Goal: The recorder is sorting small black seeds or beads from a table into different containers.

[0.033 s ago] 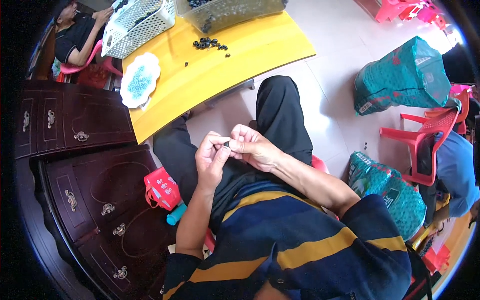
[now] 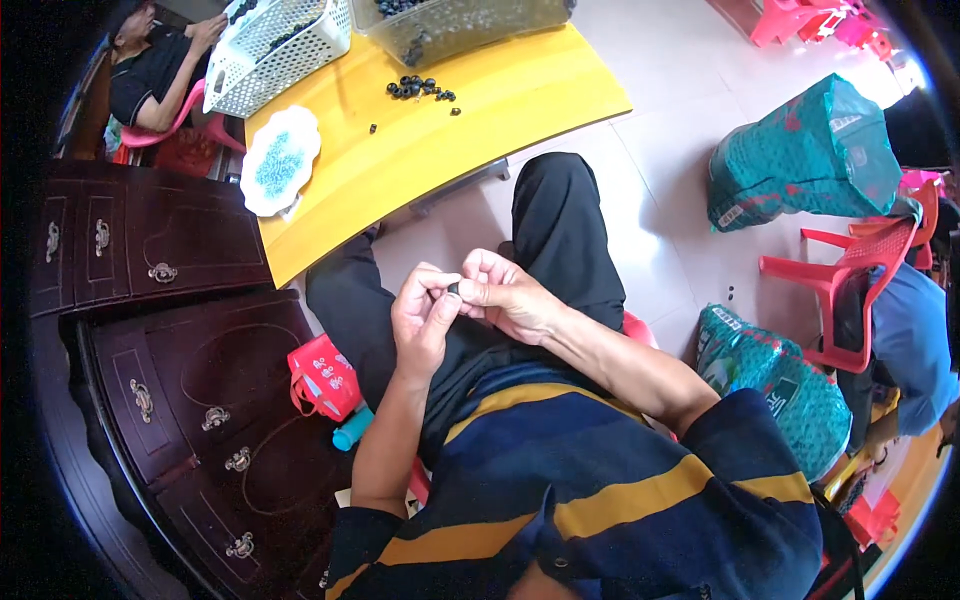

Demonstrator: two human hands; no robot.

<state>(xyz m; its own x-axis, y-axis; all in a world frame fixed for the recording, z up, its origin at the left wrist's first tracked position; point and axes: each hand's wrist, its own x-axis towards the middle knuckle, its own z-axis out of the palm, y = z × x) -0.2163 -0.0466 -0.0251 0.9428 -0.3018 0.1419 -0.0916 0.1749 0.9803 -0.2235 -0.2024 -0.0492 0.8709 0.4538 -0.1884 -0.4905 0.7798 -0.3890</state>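
Above my lap, my left hand (image 2: 422,318) and my right hand (image 2: 510,300) meet with thumbs and fingertips pinched together. Between them is a small black ring-like piece (image 2: 453,288), mostly covered by the fingers, so its exact kind does not show. Both hands grip it from opposite sides. On the yellow table (image 2: 480,115) in front lies a loose group of small round black pieces (image 2: 412,88), with a few single ones apart from it. A white scalloped plate (image 2: 250,190) holding tiny blue beads (image 2: 280,165) sits at the table's left edge.
A white perforated basket (image 2: 265,85) and a clear plastic bin (image 2: 450,40) stand at the table's far side. Dark wooden drawers (image 2: 200,340) are at my left, with a red bag (image 2: 328,378) nearby. Teal bags (image 2: 790,155) and a red chair (image 2: 850,270) stand right. Other people sit left and right.
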